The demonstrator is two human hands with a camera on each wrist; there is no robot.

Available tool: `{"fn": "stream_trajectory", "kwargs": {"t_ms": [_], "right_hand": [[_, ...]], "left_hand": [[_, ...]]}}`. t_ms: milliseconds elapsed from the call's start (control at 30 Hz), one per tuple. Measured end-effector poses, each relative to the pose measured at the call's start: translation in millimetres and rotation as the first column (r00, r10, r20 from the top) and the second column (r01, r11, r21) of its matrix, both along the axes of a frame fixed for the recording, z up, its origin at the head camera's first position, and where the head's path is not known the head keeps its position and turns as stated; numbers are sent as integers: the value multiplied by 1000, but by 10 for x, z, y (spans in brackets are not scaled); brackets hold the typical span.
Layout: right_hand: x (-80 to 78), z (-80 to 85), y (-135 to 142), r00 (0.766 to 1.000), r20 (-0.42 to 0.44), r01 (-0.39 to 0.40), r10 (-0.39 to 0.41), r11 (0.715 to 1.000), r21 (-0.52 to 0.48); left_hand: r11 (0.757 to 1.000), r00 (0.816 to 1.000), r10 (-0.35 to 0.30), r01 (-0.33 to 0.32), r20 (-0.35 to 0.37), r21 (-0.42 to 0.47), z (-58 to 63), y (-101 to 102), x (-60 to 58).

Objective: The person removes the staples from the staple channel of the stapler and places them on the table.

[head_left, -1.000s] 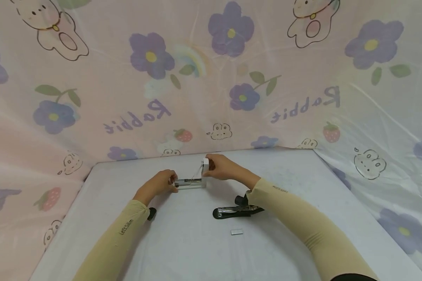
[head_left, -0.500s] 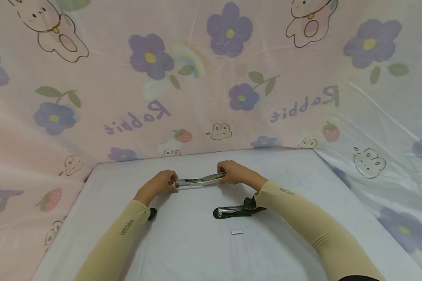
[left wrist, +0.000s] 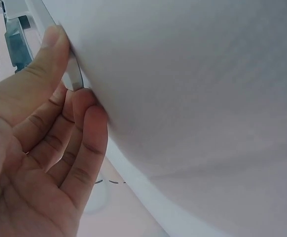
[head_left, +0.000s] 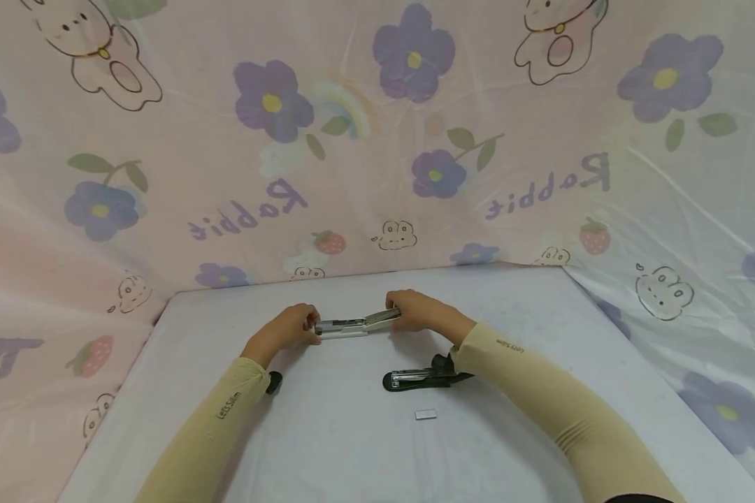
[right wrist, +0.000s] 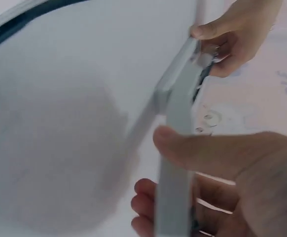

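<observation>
A white stapler (head_left: 342, 334) lies folded out near the back of the table, its metal staple channel (head_left: 346, 323) exposed. My left hand (head_left: 284, 330) pinches the left end of its base between thumb and fingers; the left wrist view shows the thumb (left wrist: 54, 44) on the base's edge. With my right hand (head_left: 415, 310) I grip the stapler's top cover (head_left: 382, 316), swung back to the right and tilted slightly up. Thumb and fingers close around this cover (right wrist: 180, 108) in the right wrist view. Part of the cover is hidden behind the right fingers.
Nearer to me, a black stapler (head_left: 415, 380) lies folded out, its right end close to my right sleeve. In front of it is a small strip of staples (head_left: 425, 414). A printed curtain (head_left: 352, 175) hangs along the back of the white table (head_left: 327, 433).
My right hand has swung the stapler's cover from upright over to the right and down. The left hand has kept its hold on the base. In the last half second little has moved.
</observation>
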State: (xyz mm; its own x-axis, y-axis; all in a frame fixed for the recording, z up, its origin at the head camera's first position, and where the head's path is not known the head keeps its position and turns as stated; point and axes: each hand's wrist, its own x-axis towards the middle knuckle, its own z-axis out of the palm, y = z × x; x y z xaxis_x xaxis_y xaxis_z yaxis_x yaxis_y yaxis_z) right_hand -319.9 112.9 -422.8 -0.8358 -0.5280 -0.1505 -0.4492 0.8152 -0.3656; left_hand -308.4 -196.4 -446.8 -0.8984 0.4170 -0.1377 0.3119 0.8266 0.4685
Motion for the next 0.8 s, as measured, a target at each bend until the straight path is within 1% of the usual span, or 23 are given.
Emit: {"fn": "stream_trajectory", "kwargs": {"t_ms": [100, 233, 400, 567, 700, 800], "right_hand": [[21, 19, -89, 999, -36, -30, 29, 999, -24], [34, 14, -249, 994, -87, -68, 59, 993, -97], [36, -48, -464, 990, -115, -104, 85, 979, -178], [33, -105, -652, 981, -151, -158, 125, 961, -228], [27, -130, -764, 974, -168, -187, 150, 954, -236], [28, -130, -834, 973, -165, -194, 161, 958, -209]], "left_hand": [[1000, 1000, 3, -3, 7, 11, 6, 3, 12], [1000, 1000, 7, -8, 7, 23, -6, 3, 9], [1000, 1000, 7, -7, 5, 20, -16, 4, -3], [1000, 1000, 17, -17, 6, 18, 4, 20, 4], [1000, 1000, 12, -13, 4, 17, 24, 29, 24], [1000, 1000, 13, -13, 5, 20, 38, 27, 39]]}}
